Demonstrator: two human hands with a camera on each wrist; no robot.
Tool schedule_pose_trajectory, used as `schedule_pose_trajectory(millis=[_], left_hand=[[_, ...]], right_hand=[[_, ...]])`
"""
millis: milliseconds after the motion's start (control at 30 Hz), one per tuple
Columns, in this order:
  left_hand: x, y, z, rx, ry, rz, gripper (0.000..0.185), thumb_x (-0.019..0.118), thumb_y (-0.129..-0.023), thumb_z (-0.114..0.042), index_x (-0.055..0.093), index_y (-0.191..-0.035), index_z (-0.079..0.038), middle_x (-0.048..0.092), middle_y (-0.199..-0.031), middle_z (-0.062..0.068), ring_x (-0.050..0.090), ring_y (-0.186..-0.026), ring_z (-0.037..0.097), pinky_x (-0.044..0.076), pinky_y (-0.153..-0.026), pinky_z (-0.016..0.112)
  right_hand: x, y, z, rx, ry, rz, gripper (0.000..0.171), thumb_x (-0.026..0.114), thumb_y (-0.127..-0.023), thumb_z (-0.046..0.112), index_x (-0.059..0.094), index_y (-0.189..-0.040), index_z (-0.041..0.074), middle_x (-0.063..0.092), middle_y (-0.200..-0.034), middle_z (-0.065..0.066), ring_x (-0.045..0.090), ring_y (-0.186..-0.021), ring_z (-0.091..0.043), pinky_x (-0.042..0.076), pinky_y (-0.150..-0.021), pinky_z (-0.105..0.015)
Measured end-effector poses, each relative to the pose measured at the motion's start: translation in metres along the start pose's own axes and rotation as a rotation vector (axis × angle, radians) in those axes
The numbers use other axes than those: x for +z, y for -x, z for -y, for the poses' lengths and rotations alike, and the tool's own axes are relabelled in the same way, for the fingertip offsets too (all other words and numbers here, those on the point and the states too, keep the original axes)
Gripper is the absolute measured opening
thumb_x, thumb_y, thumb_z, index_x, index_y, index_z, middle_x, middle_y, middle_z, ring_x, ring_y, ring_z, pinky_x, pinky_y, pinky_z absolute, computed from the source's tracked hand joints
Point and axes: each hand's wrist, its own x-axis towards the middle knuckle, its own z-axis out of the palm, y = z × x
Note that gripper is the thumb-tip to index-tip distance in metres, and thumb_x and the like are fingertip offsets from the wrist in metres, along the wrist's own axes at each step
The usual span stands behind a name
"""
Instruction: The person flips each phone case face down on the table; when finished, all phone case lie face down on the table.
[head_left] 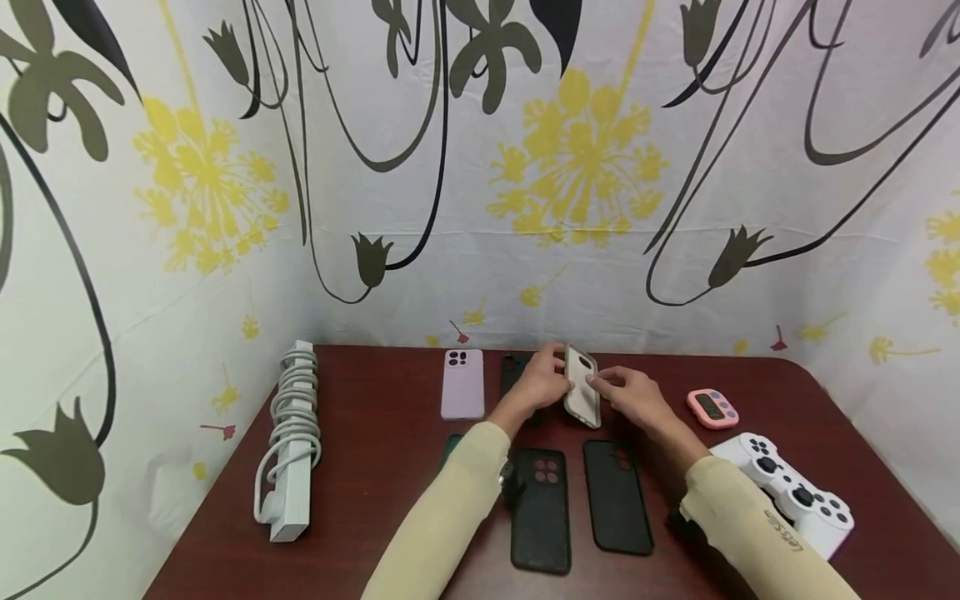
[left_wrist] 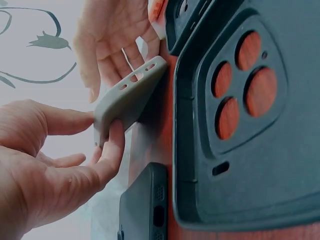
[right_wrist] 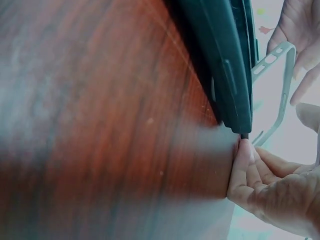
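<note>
Toward the back of the table a cream phone case (head_left: pixel 582 392) stands tilted on its lower edge, held between both hands. My left hand (head_left: pixel 542 380) grips its left side, thumb on one face and fingers on the other; the left wrist view shows this left hand (left_wrist: pixel 65 160) pinching the case (left_wrist: pixel 131 95) near a corner. From the other side, my right hand (head_left: pixel 636 400) pinches the right edge between thumb and fingers. In the right wrist view a black case partly hides the cream case (right_wrist: pixel 286 75) beside my right hand (right_wrist: pixel 280 195).
Two black phone cases (head_left: pixel 540 517) (head_left: pixel 618 500) lie in front, and a lilac phone (head_left: pixel 462 385) and a dark case (head_left: pixel 513 372) behind. A green case peeks from under the left sleeve. Right: pink timer (head_left: pixel 712 409), white game controller (head_left: pixel 787 487). Left: cord-wrapped power strip (head_left: pixel 295 442).
</note>
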Motion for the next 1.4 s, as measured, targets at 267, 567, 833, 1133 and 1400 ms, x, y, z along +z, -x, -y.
schedule_pose_trajectory(millis=[267,567,833,1133,1400], left_hand=[[0.006,0.002,-0.003,0.07,0.094,0.01,0.069,0.069,-0.098,0.002,0.039,-0.16,-0.007,0.058,-0.145,0.018,0.065,-0.125,0.031,0.061,-0.096,0.044],[0.01,0.006,-0.008,0.055,0.153,0.053,0.073,0.069,-0.095,0.004,0.039,-0.16,-0.012,0.051,-0.153,0.015,0.059,-0.136,0.034,0.056,-0.105,0.048],[0.014,0.008,-0.011,0.043,0.178,0.063,0.073,0.069,-0.095,0.001,0.039,-0.16,-0.015,0.049,-0.156,0.011,0.059,-0.137,0.031,0.057,-0.103,0.046],[0.017,0.009,-0.009,0.044,0.213,0.077,0.07,0.068,-0.098,-0.002,0.039,-0.16,-0.016,0.051,-0.155,0.012,0.061,-0.136,0.031,0.058,-0.103,0.047],[0.018,0.005,0.002,-0.044,0.314,0.129,0.063,0.059,-0.105,-0.002,0.035,-0.162,-0.014,0.045,-0.16,0.023,0.065,-0.128,0.035,0.061,-0.098,0.051]], right_hand=[[-0.003,-0.001,0.002,0.06,-0.117,0.036,0.085,0.053,-0.101,0.072,0.052,-0.153,0.005,0.061,-0.145,-0.024,0.065,-0.127,-0.033,0.061,-0.099,-0.041],[-0.009,-0.003,0.006,0.105,-0.218,0.084,0.095,0.052,-0.099,0.075,0.044,-0.155,-0.002,0.057,-0.148,-0.027,0.063,-0.131,-0.035,0.06,-0.103,-0.042],[-0.011,-0.006,0.005,0.085,-0.187,0.112,0.092,0.06,-0.097,0.072,0.048,-0.153,0.0,0.052,-0.152,-0.025,0.062,-0.13,-0.035,0.06,-0.103,-0.043],[-0.008,-0.004,0.005,0.089,-0.207,0.104,0.087,0.059,-0.099,0.07,0.051,-0.15,0.0,0.056,-0.148,-0.025,0.064,-0.128,-0.033,0.06,-0.104,-0.043],[-0.007,0.0,0.007,0.103,-0.266,0.059,0.083,0.061,-0.099,0.067,0.053,-0.149,0.002,0.059,-0.147,-0.025,0.063,-0.133,-0.037,0.059,-0.105,-0.046]])
